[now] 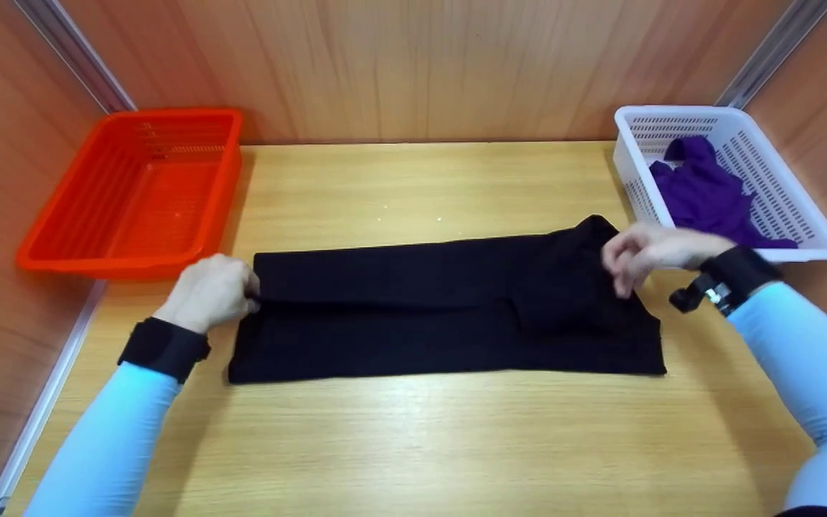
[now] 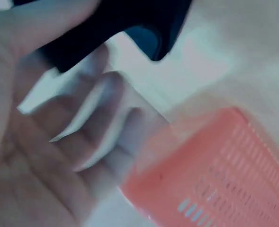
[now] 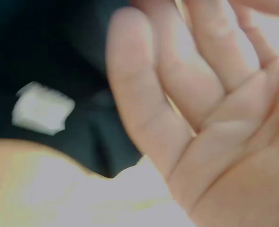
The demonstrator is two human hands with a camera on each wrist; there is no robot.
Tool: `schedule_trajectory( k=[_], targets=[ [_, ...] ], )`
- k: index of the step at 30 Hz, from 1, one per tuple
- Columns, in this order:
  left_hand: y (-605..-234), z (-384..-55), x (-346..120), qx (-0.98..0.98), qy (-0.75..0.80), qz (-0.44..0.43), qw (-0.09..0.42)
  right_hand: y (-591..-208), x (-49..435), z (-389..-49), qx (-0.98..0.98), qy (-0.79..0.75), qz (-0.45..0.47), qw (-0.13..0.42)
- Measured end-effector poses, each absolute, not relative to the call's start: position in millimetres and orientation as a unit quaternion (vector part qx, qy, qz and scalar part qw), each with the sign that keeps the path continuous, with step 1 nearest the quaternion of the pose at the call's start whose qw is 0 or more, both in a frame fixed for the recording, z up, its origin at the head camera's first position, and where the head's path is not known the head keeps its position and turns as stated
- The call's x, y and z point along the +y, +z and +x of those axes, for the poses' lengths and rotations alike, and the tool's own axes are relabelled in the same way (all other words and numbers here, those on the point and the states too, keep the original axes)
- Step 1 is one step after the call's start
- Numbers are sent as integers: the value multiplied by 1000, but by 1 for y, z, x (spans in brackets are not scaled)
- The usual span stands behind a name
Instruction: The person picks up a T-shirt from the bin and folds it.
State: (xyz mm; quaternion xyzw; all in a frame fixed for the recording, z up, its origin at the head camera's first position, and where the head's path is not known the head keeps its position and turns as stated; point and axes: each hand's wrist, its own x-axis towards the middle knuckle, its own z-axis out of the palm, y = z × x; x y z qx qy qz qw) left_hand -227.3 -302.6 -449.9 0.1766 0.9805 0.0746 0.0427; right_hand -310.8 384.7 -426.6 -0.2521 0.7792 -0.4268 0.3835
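A folded black garment (image 1: 385, 309) lies lengthwise across the table, with a crease along its middle and a raised, bunched part (image 1: 564, 287) toward the right. At its left end my left hand (image 1: 211, 293) pinches the edge; in the left wrist view the black fabric (image 2: 148, 23) passes between thumb and fingers. My right hand (image 1: 654, 251) hovers over the right end with loosely bent fingers, blurred by motion. The right wrist view shows that palm and its fingers (image 3: 134, 71) beside the dark cloth, where a white label (image 3: 42, 109) shows.
At the back left stands an orange-red plastic basket (image 1: 223, 187) with slotted walls, close to the left hand. A white basket (image 1: 625, 151) sits at the back right, holding a purple cloth (image 1: 704, 190). Wooden panels (image 1: 413, 72) enclose the table at the back and sides.
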Motion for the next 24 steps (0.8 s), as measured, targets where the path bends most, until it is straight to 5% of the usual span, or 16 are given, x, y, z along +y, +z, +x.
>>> schedule_trajectory(
  k=[2,9,15,24],
  targets=[
    [-455,-226,-298,979,75,174,72,-433,370,-300,830,-345,-213,383],
    [-472,-222,-287,969,92,207,100,-453,321,-266,924,-112,-297,212],
    [-476,-219,-288,965,98,215,115,-467,316,-253,930,-42,-303,203],
    [-462,-212,-295,969,123,207,52,-470,323,-252,912,-98,-374,136]
  ],
)
